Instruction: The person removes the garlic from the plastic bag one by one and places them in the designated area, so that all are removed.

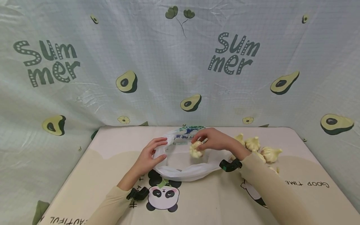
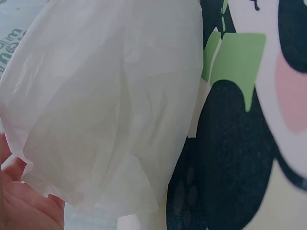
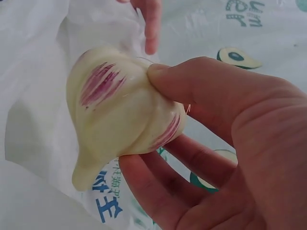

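A white plastic bag (image 1: 182, 175) with a blue and green print lies with its mouth spread. My left hand (image 1: 151, 157) holds the bag's left rim, thumb and fingers spread apart around the edge. In the left wrist view the bag hides much of that hand (image 2: 31, 203). Over the bag's mouth, my right hand (image 1: 213, 139) pinches a garlic bulb (image 1: 196, 150) between thumb and fingers. The right wrist view shows purple streaks on this pale bulb (image 3: 115, 115), its stem pointing down to the left.
Several more garlic bulbs (image 1: 270, 154) are grouped right of the bag, partly behind my right forearm. The table (image 1: 216, 200) has a panda print (image 1: 163, 197) before the bag. A curtain with avocado prints (image 1: 157, 56) hangs behind and along the sides.
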Demonstrator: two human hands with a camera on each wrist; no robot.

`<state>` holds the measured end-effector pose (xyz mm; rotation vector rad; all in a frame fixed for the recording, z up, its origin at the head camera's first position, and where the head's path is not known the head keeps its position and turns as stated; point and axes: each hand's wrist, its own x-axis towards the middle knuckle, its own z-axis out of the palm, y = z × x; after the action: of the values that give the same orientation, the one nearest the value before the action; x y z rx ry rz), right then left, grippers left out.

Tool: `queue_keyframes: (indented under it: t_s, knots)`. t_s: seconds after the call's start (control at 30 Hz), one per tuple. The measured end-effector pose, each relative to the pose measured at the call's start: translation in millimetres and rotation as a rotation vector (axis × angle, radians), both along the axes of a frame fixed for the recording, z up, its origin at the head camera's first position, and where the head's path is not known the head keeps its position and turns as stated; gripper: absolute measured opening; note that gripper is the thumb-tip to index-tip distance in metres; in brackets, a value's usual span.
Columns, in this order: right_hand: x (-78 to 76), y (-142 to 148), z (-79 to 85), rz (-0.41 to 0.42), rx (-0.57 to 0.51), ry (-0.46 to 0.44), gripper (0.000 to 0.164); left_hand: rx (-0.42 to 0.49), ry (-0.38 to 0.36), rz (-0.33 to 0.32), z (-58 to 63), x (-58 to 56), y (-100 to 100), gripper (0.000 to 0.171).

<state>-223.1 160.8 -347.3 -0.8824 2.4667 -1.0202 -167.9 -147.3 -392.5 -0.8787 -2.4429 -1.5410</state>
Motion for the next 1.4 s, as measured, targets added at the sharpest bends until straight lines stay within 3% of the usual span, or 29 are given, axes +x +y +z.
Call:
queue_keyframes:
  t_s: [0.43, 0.7, 1.07, 1.23, 1.4]
  knots:
    - [16.7, 24, 13.1, -0.078, -0.155, 0.005, 0.029, -0.003, -0.032, 0.019, 0.7, 2.1, -1, 0.041]
    - [33.3, 47, 22.1, -0.127, -0.197, 0.067, 0.028, 0.000, -0.032, 0.019, -1.2, 1.2, -2, 0.041]
    - [67.2, 81, 14.1, -0.179, -0.071, 0.386, 0.028, 0.011, -0.015, 0.001, 0.6, 0.2, -3, 0.041]
    - [81.0, 87, 3.1, -0.122, -0.041, 0.521, 0.033, 0.006, -0.021, 0.011, -0.5, 0.5, -4, 0.041]
    - [93.5, 90, -6.1, -0.077, -0.022, 0.576, 0.037, 0.003, -0.028, 0.017, -1.4, 1.1, -4, 0.041]
